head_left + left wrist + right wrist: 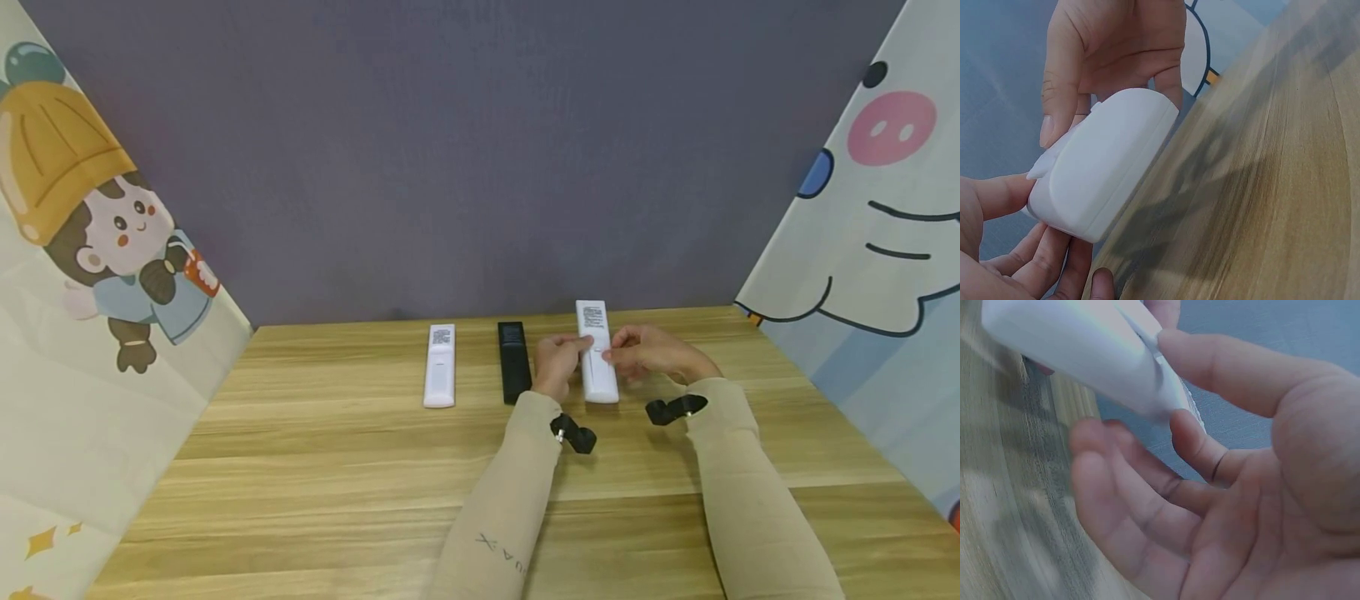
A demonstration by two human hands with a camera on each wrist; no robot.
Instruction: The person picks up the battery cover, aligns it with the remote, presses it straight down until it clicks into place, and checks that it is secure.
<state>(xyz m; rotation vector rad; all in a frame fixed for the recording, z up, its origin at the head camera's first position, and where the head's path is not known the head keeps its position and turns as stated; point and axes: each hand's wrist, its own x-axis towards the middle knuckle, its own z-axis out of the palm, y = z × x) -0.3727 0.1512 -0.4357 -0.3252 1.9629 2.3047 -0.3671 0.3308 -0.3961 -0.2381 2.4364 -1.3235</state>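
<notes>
A white remote control (602, 387) is held back side up near the table's far edge. My left hand (556, 363) grips it from the left, thumb on top and fingers beneath. In the left wrist view its battery cover (1052, 157) stands slightly raised, the left thumb right at its edge. From the other side, my right hand (651, 350) pinches the remote's edge. The right thumb (1194, 359) touches beside the cover's seam in the right wrist view, with the index fingertip at the casing's side. The other right fingers curl loosely below.
Left of the hands, a black remote (514, 362) lies on the wooden table (315, 483). Farther left lies another white remote (440, 367), back side up. A grey panel (480, 167) rises behind the table, and printed cartoon sheets (885, 208) flank both sides.
</notes>
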